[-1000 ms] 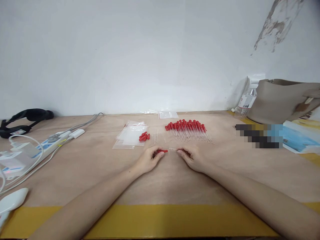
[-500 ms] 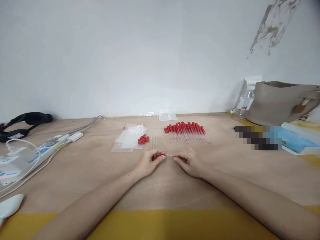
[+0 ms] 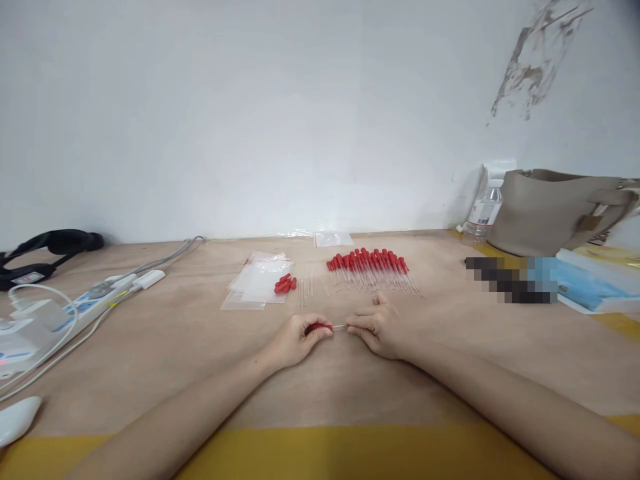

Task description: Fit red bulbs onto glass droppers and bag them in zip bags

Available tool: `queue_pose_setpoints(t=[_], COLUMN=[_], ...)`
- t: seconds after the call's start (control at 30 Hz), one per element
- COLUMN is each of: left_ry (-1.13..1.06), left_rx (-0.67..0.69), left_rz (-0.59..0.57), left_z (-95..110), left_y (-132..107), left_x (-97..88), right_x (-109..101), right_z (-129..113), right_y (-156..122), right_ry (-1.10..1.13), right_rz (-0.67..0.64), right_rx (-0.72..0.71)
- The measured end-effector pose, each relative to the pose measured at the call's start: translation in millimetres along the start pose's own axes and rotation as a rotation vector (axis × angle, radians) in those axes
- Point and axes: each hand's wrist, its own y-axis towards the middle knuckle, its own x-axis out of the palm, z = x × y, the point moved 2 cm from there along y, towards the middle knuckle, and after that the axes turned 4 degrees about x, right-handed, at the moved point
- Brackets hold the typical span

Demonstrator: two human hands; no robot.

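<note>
Pinched in my left hand (image 3: 300, 340) is a red rubber bulb (image 3: 320, 327), mostly covered by the fingers. A thin clear tube (image 3: 339, 327) runs from the bulb's open end across to my right hand (image 3: 375, 330), whose thumb and forefinger close on it. The other fingers of that hand are partly stretched out. Beyond the hands lies a row of droppers (image 3: 370, 267) with red bulbs and clear thin tubes pointing toward me. Left of them are several loose red bulbs (image 3: 285, 285) on clear plastic bags (image 3: 255, 280), with a few loose thin tubes (image 3: 305, 291) beside them.
A power strip (image 3: 90, 303) with plugs and cables lies at the left, near a black headset-like strap (image 3: 55, 247). At the right stand a plastic bottle (image 3: 485, 213) and a grey-beige bag (image 3: 545, 210), with a blue packet (image 3: 590, 287) in front. Another small plastic bag (image 3: 333, 239) lies by the wall.
Both hands, still on the bulb and tube, sit slightly lower in view. The right hand's outer fingers have lifted and spread. The camera view has shifted a little.
</note>
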Motion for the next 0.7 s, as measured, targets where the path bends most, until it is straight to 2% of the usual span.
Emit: queue_pose_setpoints(t=[0.1,0.2,0.33,0.57,0.7], left_ry=[0.076,0.091,0.077,0.118,0.121], left_rx=[0.016,0.028,0.048,0.108,0.098], left_rz=[0.017,0.052,0.074,0.044,0.015], left_z=[1,2,2,5,3], left_y=[0,0,-1,-2,1], left_x=[0.3,0.3,0.4,-1.0,-0.2], right_x=[0,3,5,8,9], right_z=[-4,-8,-10,-10,-10], right_y=[1,3,7,12,14], right_ry=[-0.073,-0.056,0.006,0.094,0.128], right_rz=[0.042,0.039,-0.025,-0.157,-0.217], right_rx=[0.006,0.037,0.08,0.125,0.183])
